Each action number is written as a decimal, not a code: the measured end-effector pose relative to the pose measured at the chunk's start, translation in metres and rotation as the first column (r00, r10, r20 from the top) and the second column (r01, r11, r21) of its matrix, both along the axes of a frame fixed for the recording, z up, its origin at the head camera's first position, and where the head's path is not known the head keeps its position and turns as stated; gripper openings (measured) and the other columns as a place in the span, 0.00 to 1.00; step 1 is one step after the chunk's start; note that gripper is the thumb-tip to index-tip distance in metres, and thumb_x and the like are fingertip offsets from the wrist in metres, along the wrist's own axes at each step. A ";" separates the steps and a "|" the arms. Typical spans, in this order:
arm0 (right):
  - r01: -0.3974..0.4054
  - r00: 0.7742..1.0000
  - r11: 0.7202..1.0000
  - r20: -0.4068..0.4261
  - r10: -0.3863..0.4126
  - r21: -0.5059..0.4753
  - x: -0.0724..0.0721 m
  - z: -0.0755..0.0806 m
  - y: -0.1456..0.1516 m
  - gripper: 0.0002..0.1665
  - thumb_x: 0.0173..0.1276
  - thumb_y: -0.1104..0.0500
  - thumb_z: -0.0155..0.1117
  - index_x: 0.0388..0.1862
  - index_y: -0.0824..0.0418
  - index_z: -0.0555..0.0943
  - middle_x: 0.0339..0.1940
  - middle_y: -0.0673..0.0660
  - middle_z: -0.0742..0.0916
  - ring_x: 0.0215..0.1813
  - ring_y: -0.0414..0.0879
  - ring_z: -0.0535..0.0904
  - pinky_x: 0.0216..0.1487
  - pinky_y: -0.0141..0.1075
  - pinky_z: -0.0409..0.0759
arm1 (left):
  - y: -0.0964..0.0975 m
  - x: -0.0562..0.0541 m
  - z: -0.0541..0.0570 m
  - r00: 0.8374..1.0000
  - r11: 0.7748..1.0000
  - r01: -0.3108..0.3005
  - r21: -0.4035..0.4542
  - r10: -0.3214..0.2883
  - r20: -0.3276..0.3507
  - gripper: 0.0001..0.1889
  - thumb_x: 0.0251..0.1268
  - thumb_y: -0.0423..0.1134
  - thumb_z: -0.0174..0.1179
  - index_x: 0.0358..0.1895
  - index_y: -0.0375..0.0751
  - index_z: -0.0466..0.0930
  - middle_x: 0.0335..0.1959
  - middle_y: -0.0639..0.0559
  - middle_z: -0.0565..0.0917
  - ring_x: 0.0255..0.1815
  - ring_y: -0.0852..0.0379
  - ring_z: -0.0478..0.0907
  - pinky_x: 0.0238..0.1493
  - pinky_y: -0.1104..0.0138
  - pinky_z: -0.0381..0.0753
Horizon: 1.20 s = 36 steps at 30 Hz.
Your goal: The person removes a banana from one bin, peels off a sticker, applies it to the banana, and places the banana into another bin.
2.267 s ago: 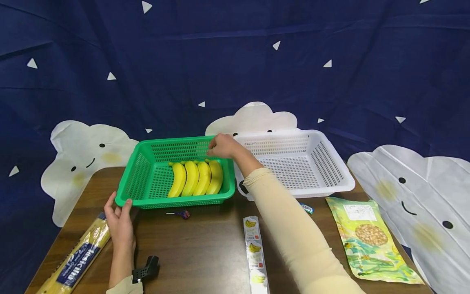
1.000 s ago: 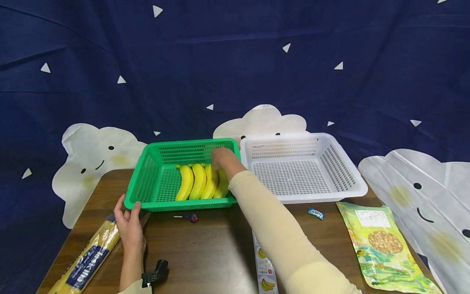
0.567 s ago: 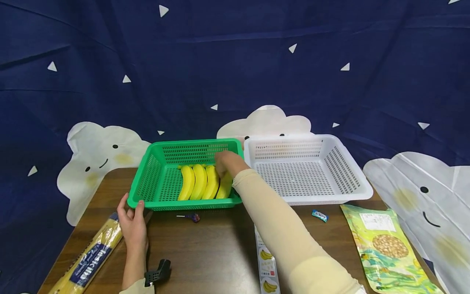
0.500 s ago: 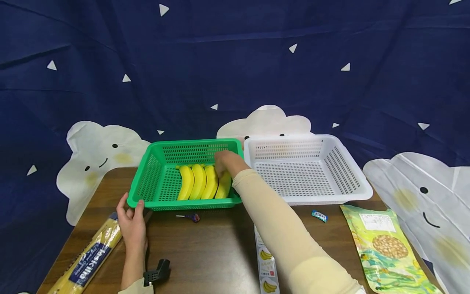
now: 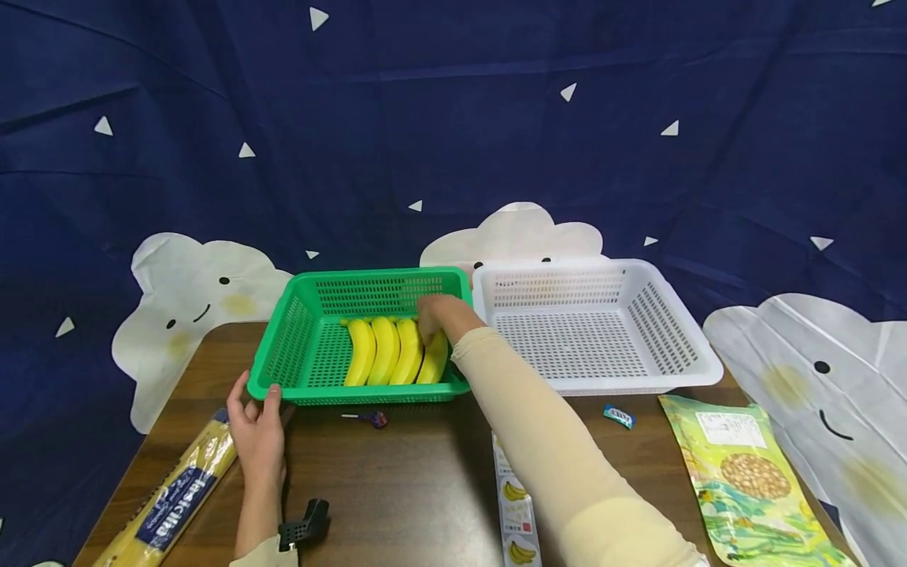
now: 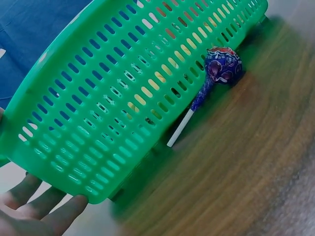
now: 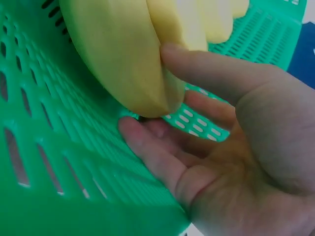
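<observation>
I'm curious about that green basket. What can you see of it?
The green basket looks plastic: a rectangular tub with slotted walls, a perforated floor and a smooth rim. It sits upright on the brown table, beside the white basket, holding four yellow bananas in a row. The left hand grips its near left corner; the right hand reaches inside at its right end.
</observation>
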State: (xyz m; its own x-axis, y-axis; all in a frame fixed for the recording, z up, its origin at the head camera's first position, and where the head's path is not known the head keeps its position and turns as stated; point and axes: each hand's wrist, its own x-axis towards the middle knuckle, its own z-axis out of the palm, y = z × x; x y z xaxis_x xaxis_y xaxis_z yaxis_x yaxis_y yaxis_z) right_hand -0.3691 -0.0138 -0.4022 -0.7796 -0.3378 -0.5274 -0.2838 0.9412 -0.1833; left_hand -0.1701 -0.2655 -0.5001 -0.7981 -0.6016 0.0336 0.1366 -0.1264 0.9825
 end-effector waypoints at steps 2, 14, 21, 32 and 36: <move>-0.029 0.999 1.000 -0.032 0.029 0.003 0.001 0.002 0.001 0.42 0.59 0.60 0.70 0.71 0.59 0.64 0.65 0.59 0.72 0.57 0.51 0.70 0.52 0.39 0.75 | 0.001 0.000 0.001 1.000 1.000 0.008 0.006 -0.008 -0.001 0.30 0.67 0.45 0.60 0.70 0.60 0.60 0.62 0.40 0.70 0.60 0.45 0.72 0.52 0.65 0.77; 0.127 0.991 0.965 -0.014 -0.133 -0.229 0.002 0.020 0.011 0.38 0.59 0.66 0.63 0.70 0.52 0.70 0.66 0.57 0.73 0.47 0.50 0.76 0.31 0.38 0.82 | 0.001 -0.003 0.003 1.000 1.000 0.015 0.026 -0.014 -0.011 0.30 0.68 0.44 0.59 0.70 0.59 0.59 0.63 0.40 0.69 0.61 0.43 0.71 0.52 0.60 0.76; 0.187 0.977 0.913 -0.028 -0.212 -0.362 0.008 0.027 0.021 0.35 0.58 0.67 0.65 0.67 0.54 0.74 0.63 0.59 0.75 0.43 0.51 0.80 0.40 0.43 0.83 | 0.002 -0.002 0.002 0.999 0.999 0.023 0.047 -0.022 -0.026 0.29 0.69 0.44 0.58 0.70 0.59 0.59 0.63 0.39 0.69 0.61 0.43 0.70 0.53 0.59 0.77; 0.167 0.942 0.867 -0.184 -0.281 -0.469 0.021 0.039 0.042 0.33 0.51 0.64 0.69 0.60 0.53 0.80 0.54 0.57 0.81 0.26 0.45 0.75 0.26 0.34 0.78 | 0.004 -0.001 0.001 0.999 0.999 0.011 0.041 -0.010 -0.032 0.29 0.70 0.46 0.57 0.71 0.59 0.58 0.62 0.38 0.70 0.58 0.46 0.73 0.49 0.62 0.79; 0.172 0.929 0.785 -0.167 -0.330 -0.595 0.025 0.047 0.051 0.33 0.49 0.64 0.70 0.59 0.54 0.80 0.52 0.57 0.82 0.38 0.48 0.77 0.31 0.35 0.78 | 0.005 0.000 0.001 1.000 0.999 0.009 0.035 -0.008 -0.026 0.29 0.70 0.46 0.57 0.71 0.59 0.57 0.63 0.38 0.69 0.57 0.49 0.73 0.50 0.62 0.79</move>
